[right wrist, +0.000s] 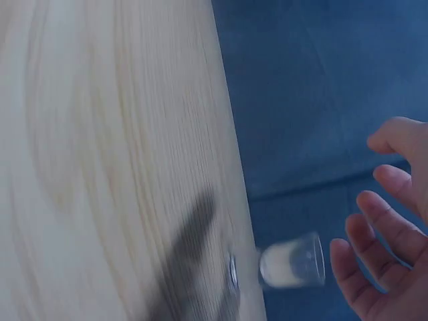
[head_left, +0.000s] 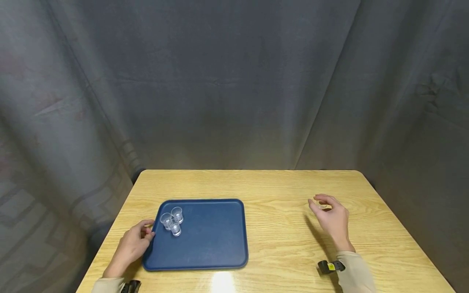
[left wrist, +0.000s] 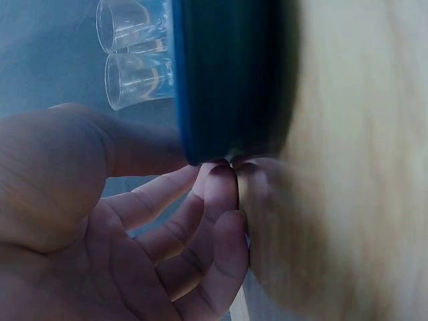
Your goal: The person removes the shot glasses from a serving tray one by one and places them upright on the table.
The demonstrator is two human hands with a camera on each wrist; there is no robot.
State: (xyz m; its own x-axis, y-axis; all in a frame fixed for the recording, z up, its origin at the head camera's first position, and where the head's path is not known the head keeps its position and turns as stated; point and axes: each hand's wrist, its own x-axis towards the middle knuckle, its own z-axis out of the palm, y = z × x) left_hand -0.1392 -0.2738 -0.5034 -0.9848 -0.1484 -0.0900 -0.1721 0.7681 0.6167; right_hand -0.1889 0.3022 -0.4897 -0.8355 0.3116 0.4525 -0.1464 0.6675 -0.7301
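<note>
Blue tray lying flat on the wooden desk, left of the desk's middle and serving as the landmark here. Three small clear glasses clustered upright inside the tray's far-left corner, touching or nearly touching one another. Left hand resting on the desk against the tray's left edge, just beside that cluster; fingers loosely curled, tips meeting the tray's rim and the desk, gripping nothing that can be made out. Right hand well to the right of the tray, raised a little above the desk, fingers spread and relaxed, opened wide around a fourth small clear glass standing on the desk just at the fingertips; contact with that glass not clear, no closed grip on it.
</note>
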